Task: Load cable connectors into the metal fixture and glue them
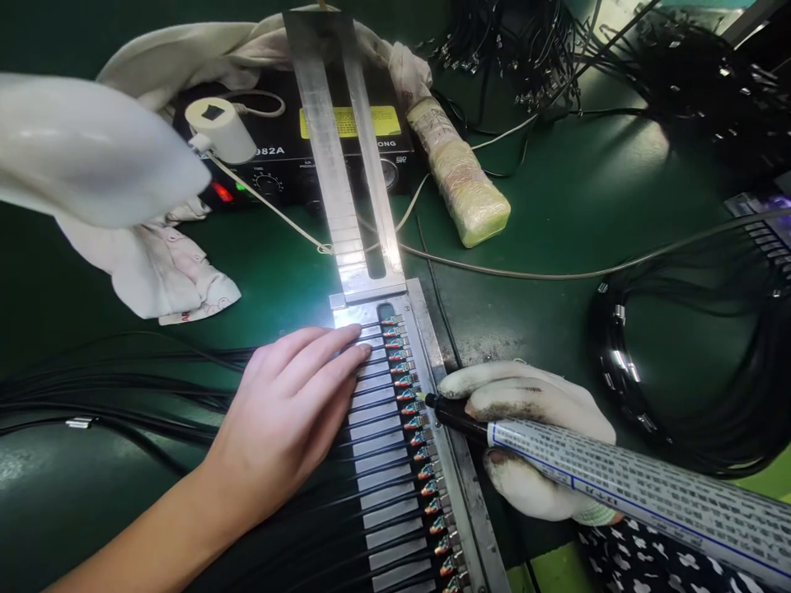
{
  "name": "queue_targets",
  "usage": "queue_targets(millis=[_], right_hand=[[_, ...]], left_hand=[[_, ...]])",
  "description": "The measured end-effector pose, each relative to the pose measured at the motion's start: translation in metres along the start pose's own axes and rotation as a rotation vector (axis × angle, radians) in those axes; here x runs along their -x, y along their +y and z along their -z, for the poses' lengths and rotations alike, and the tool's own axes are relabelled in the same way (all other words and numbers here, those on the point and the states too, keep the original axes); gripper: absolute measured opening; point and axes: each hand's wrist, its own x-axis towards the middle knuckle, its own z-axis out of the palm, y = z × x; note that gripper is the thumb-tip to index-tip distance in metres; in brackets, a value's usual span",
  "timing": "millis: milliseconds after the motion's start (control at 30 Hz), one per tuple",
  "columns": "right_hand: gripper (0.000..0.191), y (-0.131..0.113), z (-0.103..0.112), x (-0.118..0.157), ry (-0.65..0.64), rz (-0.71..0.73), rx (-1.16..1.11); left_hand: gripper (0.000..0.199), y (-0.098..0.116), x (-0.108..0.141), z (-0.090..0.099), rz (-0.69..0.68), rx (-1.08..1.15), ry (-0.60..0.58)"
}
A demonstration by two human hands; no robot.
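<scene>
One gloved hand holds one pen

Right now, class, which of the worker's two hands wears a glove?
The right hand, holding the pen: its white glove is stained, while the left hand is bare.

A dark green bench with a slight sheen fills most of the view, and cold white light pools on it near the middle in a bluish glow, with softer reflections toward the upper right and the lower left edge. At the back stands a black box with a yellow label and small red and green lights on its front, while a smooth white dome looms at the left and the far corners fall into shadow.
</scene>
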Motion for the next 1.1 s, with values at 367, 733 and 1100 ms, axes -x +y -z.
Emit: queue_targets(millis=[367,733,1100], right_hand=[[0.022,0.0001,0.0003,0.0026,0.007,-0.004,-0.009],[0.023,0.0019,0.0032,0.0025,-0.011,0.016,-0.011],[0.024,0.0017,0.0000,0.0023,0.008,-0.027,-0.039]], left_hand=[[0.042,-0.0010,-0.0009,0.0010,0.008,0.001,-0.006],[0.042,-0.0010,0.0009,0.0003,0.007,0.006,-0.003],[0.041,-0.0003,-0.0016,-0.0002,0.007,0.003,-0.010]])
